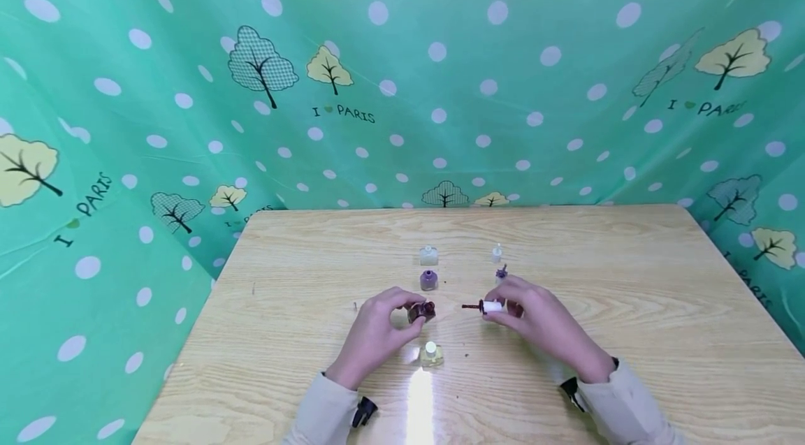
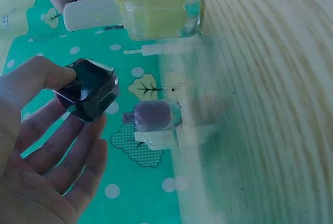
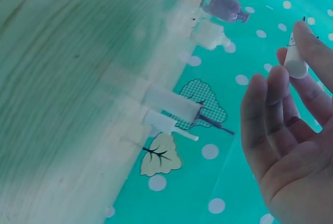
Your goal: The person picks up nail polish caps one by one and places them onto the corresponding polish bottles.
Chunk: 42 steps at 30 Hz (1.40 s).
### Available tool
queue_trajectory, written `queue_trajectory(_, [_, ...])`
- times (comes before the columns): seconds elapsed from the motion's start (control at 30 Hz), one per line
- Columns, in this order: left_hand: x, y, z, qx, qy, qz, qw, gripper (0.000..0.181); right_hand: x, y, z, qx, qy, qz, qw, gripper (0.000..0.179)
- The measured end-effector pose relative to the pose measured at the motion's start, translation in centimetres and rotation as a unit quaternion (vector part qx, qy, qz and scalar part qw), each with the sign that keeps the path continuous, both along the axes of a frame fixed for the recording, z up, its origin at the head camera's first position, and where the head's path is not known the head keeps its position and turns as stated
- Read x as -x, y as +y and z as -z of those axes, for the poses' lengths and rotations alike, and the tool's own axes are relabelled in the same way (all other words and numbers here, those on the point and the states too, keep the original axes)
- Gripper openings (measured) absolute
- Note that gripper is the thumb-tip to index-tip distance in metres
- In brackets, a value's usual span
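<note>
My left hand [image 1: 379, 325] pinches a dark red nail polish bottle [image 1: 416, 312] between thumb and fingers, its neck uncapped and tipped to the right. In the left wrist view the bottle [image 2: 89, 91] is raised above the tabletop. Facing it, my right hand [image 1: 536, 311] grips a white nail polish cap [image 1: 492, 307] sideways, and its dark red coated brush [image 1: 470, 306] points left toward the bottle's mouth, a short gap apart. Nearest my left hand stands a capped yellow nail polish bottle [image 1: 431, 355]. The right wrist view shows the cap [image 3: 295, 63] between thumb and fingertips.
Behind the red bottle stand an uncapped purple bottle [image 1: 429, 281] and an uncapped whitish bottle [image 1: 428, 256]. To their right, a cap with a purple brush [image 3: 174, 103] and a cap with a white brush [image 1: 497, 253] stand brush-up. A green curtain [image 1: 465, 103] hangs behind the wooden table [image 1: 302, 249].
</note>
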State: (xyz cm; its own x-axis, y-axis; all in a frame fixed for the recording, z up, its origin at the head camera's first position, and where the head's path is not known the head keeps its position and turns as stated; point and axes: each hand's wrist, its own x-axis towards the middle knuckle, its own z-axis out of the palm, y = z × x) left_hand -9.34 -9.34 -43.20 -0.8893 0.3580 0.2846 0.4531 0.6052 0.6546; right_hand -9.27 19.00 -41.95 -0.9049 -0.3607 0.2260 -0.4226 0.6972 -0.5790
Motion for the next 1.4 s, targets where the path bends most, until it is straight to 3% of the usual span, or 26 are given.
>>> queue_trajectory(0.67, [-0.2,0.5,-0.7,0.005,0.074,0.013,0.9972,0.031,-0.6,-1.9,-1.5,0.004,0.058,-0.035,0.9977,0.013])
queue_trajectory(1.4, [-0.5,0.8,-1.0,0.013,0.078,0.031,0.9963,0.031,-0.3,-3.2,-1.1,-0.023,0.074,-0.060,0.9952,0.015])
